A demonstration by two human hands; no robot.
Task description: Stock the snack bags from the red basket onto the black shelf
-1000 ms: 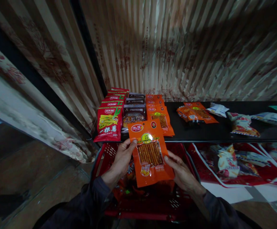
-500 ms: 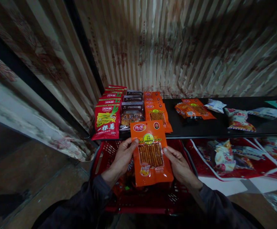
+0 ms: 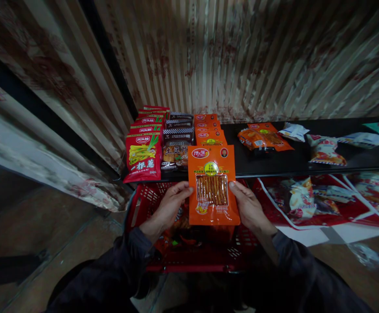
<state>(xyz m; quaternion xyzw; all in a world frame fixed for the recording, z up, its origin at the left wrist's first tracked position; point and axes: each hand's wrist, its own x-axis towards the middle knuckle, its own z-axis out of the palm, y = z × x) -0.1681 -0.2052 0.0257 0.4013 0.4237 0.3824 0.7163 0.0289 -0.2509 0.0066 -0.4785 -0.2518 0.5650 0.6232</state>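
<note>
An orange snack packet (image 3: pixel 213 189) with a clear window hangs upright between my two hands, above a red basket (image 3: pixel 189 266). My left hand (image 3: pixel 171 204) pinches its left edge; my right hand (image 3: pixel 250 204) pinches its right edge. Behind it, on the black shelf (image 3: pixel 294 163), stands a row of orange packets (image 3: pixel 211 138), partly hidden by the held one. Dark potato-slice packets (image 3: pixel 175 150) are lined up left of that row, and red packets (image 3: pixel 143 156) stand at the shelf's left end. Some packets lie inside the basket.
Loose orange packets (image 3: pixel 263 139) and white snack bags (image 3: pixel 325 149) lie farther right on the shelf. Under it is a red bag with white trim (image 3: pixel 295 219), holding more snacks. A pleated curtain (image 3: pixel 235 56) hangs behind; a dark post (image 3: pixel 109 56) rises at the left.
Both hands have raised the orange packet a little and moved it slightly right and toward the shelf row. The shelf and basket appear higher in the view.
</note>
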